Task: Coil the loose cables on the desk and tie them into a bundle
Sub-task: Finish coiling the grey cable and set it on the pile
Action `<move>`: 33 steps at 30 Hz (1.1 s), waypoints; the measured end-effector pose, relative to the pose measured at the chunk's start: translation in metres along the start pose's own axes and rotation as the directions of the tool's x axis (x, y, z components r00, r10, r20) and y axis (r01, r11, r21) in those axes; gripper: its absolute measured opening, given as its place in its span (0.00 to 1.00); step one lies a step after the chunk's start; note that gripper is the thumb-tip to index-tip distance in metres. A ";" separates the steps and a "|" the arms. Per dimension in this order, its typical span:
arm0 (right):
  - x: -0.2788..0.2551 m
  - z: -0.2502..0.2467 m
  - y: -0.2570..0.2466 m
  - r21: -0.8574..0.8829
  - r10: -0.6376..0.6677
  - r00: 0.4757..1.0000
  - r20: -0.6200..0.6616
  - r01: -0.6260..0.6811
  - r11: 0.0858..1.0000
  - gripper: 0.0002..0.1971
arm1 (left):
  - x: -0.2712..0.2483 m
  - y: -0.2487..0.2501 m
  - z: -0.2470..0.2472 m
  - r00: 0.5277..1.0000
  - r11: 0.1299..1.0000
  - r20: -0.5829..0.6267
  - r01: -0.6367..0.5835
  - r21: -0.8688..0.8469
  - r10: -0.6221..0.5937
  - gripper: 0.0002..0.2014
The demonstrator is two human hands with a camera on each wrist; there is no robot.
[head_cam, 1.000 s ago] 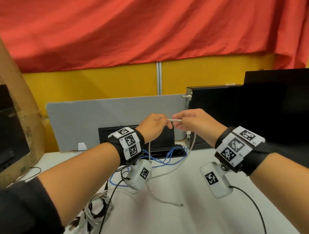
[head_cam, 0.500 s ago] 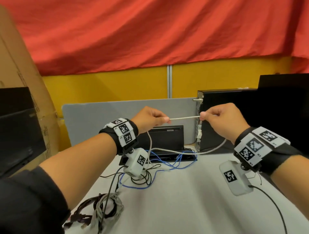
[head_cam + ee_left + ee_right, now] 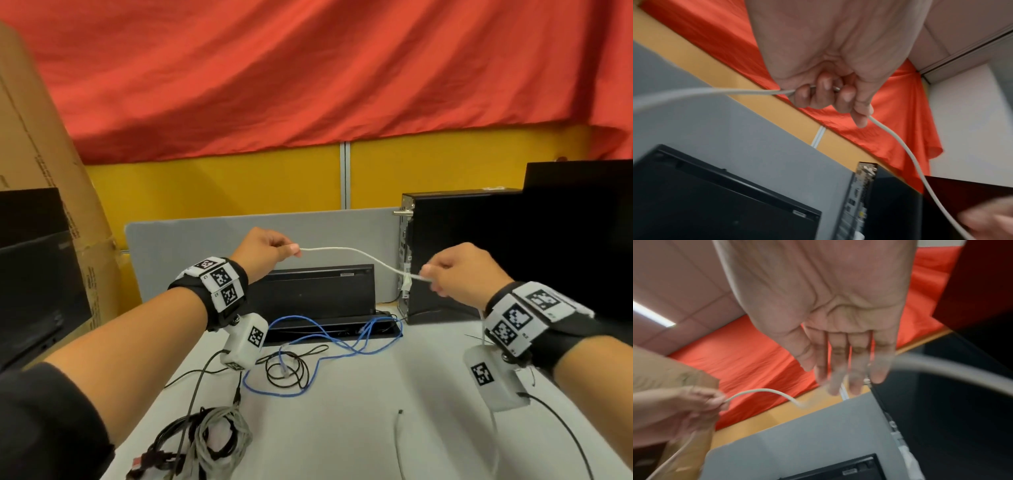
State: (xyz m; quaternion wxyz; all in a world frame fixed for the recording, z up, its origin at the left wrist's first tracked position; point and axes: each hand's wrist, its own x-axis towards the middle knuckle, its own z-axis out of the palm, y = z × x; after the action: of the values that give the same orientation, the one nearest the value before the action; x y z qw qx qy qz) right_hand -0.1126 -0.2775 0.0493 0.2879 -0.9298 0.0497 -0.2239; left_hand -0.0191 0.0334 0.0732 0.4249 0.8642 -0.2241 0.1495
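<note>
A white cable hangs in a shallow arc between my hands above the desk. My left hand grips one part of it in curled fingers, and the cable runs on to the right. My right hand is lower and to the right; in the blurred right wrist view its fingers are stretched out and the cable runs across them. From there it drops past my wrist to the desk. A blue cable and a thin black coil lie loose.
A tangled bundle of grey and black cables lies at the near left. A flat black device, a black computer tower and a grey divider stand behind. A cardboard box leans at the left, and dark screens flank the desk.
My hands have moved apart, and the white cable's span between them has grown from a short piece to a long sagging arc. My right hand has moved right and lower.
</note>
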 end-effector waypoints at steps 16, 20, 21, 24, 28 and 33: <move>-0.011 0.029 -0.059 0.067 -0.209 0.976 -0.061 0.213 0.975 0.11 | -0.019 0.034 0.033 0.960 0.998 0.275 -0.049 -0.036 0.057 0.11; -0.005 0.017 -0.030 0.047 -0.155 0.980 -0.123 0.162 0.986 0.08 | -0.019 0.006 0.019 0.964 0.998 0.258 0.049 0.041 -0.058 0.13; -0.004 0.015 -0.023 0.042 -0.144 0.979 -0.146 0.151 0.988 0.07 | -0.020 -0.001 0.016 0.964 0.996 0.253 0.068 0.060 -0.081 0.13; -0.001 0.014 -0.006 0.002 -0.138 0.969 -0.202 0.142 0.990 0.06 | -0.023 -0.015 0.010 0.955 0.988 0.264 0.113 0.105 -0.137 0.13; 0.001 0.023 0.004 -0.007 -0.160 0.952 -0.259 0.164 0.986 0.07 | -0.025 -0.015 0.013 0.940 0.980 0.293 0.139 0.143 -0.176 0.13; 0.007 0.027 0.023 -0.038 -0.102 0.962 -0.255 0.095 0.995 0.11 | -0.036 -0.003 0.013 0.871 0.902 0.478 0.291 -0.319 -0.112 0.14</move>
State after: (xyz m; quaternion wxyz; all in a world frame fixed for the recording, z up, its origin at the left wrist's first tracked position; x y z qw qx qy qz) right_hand -0.0934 -0.2841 0.0193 0.2555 -0.8980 0.0429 -0.3555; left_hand -0.0473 0.0344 0.0471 0.5345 0.7948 -0.2475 -0.1460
